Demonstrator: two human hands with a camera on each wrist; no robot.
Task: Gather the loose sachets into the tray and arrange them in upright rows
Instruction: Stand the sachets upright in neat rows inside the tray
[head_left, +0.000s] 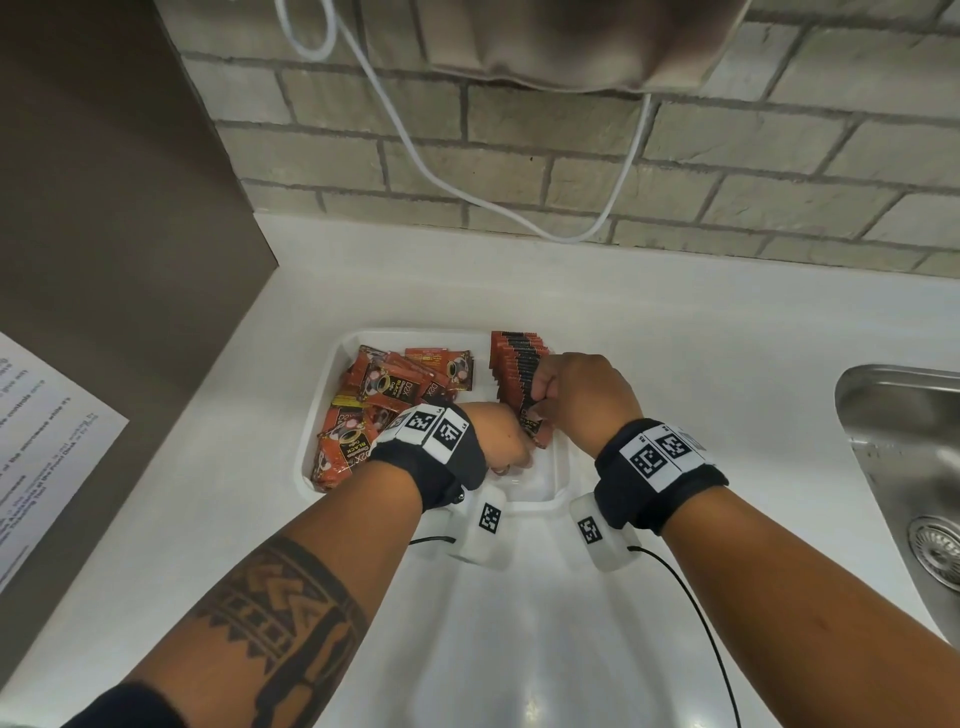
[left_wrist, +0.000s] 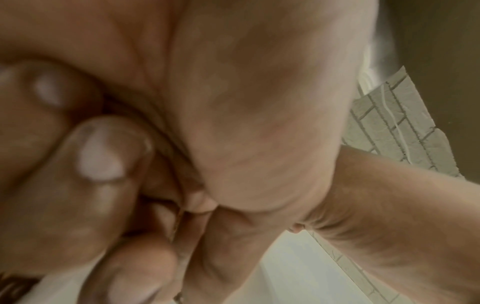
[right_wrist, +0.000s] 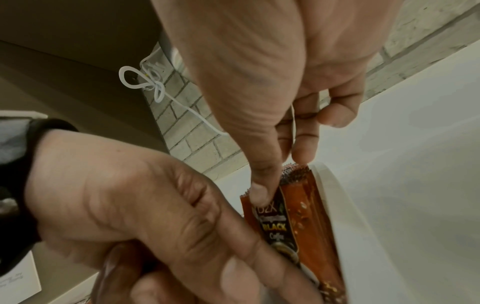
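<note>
Two hands work at the near right of the shallow white plastic tray (head_left: 332, 415). Right hand (head_left: 576, 400) pinches the top of a red-and-black coffee sachet (right_wrist: 293, 216) at the near end of the upright sachet row (head_left: 519, 369). Left hand (head_left: 498, 436) touches its lower face; curled, contents unclear. Loose sachet pile (head_left: 379, 400) lies left. Advice: seat sachet vertical, flush against the row, brace before release.
</note>
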